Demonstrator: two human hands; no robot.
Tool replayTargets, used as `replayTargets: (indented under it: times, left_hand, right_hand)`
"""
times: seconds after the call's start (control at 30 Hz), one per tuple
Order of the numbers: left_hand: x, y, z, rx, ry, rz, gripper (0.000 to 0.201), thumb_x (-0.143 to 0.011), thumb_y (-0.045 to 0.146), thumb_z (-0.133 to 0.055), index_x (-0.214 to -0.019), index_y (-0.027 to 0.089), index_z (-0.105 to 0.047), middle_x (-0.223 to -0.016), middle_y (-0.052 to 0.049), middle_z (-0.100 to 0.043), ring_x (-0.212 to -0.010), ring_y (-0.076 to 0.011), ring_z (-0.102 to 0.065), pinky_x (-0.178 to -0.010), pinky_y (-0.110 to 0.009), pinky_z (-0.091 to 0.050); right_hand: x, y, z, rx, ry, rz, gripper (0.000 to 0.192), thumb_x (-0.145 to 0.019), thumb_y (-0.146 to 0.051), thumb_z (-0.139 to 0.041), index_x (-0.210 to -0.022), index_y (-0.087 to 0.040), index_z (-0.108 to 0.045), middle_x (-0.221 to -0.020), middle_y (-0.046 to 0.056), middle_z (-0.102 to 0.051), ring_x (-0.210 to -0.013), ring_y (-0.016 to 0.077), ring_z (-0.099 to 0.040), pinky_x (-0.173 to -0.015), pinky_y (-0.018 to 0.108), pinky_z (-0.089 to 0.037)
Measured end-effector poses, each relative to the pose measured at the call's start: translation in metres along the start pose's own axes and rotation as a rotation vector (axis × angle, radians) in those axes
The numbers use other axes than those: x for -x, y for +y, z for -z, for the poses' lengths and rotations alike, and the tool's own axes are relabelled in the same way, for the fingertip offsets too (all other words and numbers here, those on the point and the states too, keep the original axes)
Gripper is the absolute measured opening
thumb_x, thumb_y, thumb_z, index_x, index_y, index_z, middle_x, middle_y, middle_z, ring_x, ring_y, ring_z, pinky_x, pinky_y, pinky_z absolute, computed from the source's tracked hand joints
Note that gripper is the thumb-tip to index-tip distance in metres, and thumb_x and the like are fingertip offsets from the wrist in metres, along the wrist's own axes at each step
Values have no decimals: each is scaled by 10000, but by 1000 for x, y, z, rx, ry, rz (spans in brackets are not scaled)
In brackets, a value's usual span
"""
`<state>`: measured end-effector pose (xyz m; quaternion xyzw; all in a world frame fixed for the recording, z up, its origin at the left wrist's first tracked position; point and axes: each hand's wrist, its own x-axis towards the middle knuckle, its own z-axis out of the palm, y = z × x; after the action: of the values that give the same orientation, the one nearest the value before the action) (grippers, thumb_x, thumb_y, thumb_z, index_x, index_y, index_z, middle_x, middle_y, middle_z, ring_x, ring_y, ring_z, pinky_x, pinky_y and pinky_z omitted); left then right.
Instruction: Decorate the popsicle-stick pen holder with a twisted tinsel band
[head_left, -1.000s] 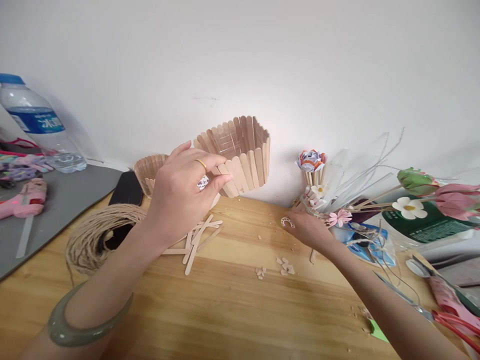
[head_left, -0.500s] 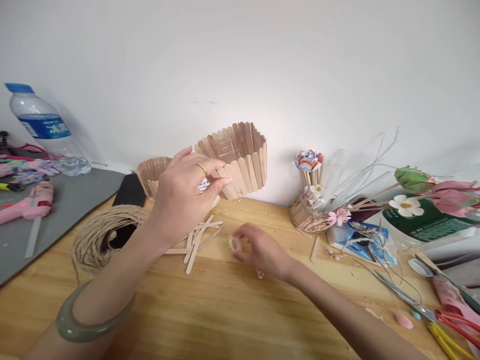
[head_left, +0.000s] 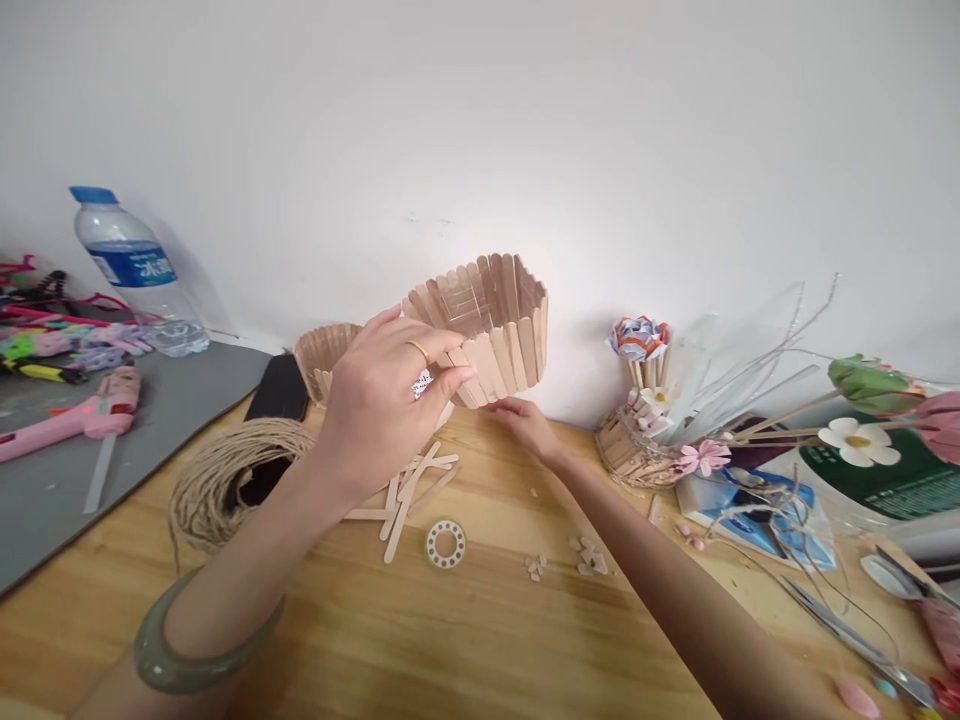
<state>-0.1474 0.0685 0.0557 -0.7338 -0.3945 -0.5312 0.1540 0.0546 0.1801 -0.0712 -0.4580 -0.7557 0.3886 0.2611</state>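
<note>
My left hand (head_left: 386, 400) grips the near rim of a popsicle-stick basket (head_left: 510, 355) between thumb and fingers. The basket is held tilted above the table, with clear plastic inside its stick wall. My right hand (head_left: 529, 425) reaches just below the basket's lower right edge, fingers stretched out and fingertips partly hidden; I cannot tell whether they touch it. A small roll of tape (head_left: 445, 545) lies flat on the table. Beside it are loose popsicle sticks (head_left: 405, 500). Behind my left hand stands a second stick basket (head_left: 319, 350), partly covered.
Twine coil (head_left: 225, 485), pink glue gun (head_left: 90, 415) on a grey mat (head_left: 37, 510) and water bottle (head_left: 142, 275) are at left. Stick pot (head_left: 634, 450) with paper flower, scissors (head_left: 855, 635) and craft flowers (head_left: 859, 440) are at right. Wood scraps (head_left: 590, 555) lie in front.
My right hand has put the tape roll down on the table and moved up and away to the basket's underside. My left hand keeps its hold; the view has shifted slightly left.
</note>
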Motion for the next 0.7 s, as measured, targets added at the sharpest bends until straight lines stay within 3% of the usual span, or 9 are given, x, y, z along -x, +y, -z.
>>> replayTargets:
  times: [0.13,0.3,0.4,0.5,0.6,0.7]
  left_hand:
    - [0,-2,-1,-16,-6,1,93,-757,123,-594,-803,203,-609,-674,15,-645,-711,-161,-615,-912,-405,-455]
    - [2,-4,-2,-13,-16,-20,98,-772,134,-591,-844,198,-610,-703,6,-650,-721,-160,-618,-935,-395,-439]
    - [3,-6,-4,-4,-4,-27,95,-779,145,-586,-851,201,-612,-702,7,-644,-728,-165,-612,-893,-379,-465]
    - [4,-6,-8,-25,-10,-40,71,-773,152,-596,-833,183,-615,-684,-1,-636,-710,-168,-608,-857,-367,-481]
    - [6,-6,-11,-5,-46,-58,85,-775,143,-592,-838,198,-608,-675,13,-622,-695,-157,-603,-889,-370,-466]
    - [7,-8,-12,-3,-71,-57,97,-774,140,-596,-846,206,-597,-672,24,-610,-690,-150,-595,-897,-378,-462]
  right_hand:
    - [8,1,2,-79,-39,-26,282,-873,-289,-522,-1120,-155,-532,-1131,73,-562,-951,197,-577,-793,405,-489]
    - [44,0,49,-161,12,-122,264,-884,-331,-493,-1054,-142,-566,-1064,70,-605,-935,189,-593,-805,399,-482]
    - [89,1,68,-195,-106,-206,358,-884,-420,-435,-831,-131,-641,-832,75,-683,-723,176,-651,-676,334,-521]
    - [117,9,69,-179,-173,-278,443,-839,-483,-465,-684,-114,-655,-648,95,-682,-543,189,-640,-521,324,-513]
    - [114,18,61,-139,-16,-231,384,-822,-489,-477,-822,-152,-661,-860,95,-692,-812,220,-648,-741,368,-503]
    - [100,20,54,-90,180,-129,321,-830,-453,-473,-1008,-220,-604,-1139,52,-599,-1149,212,-474,-983,370,-344]
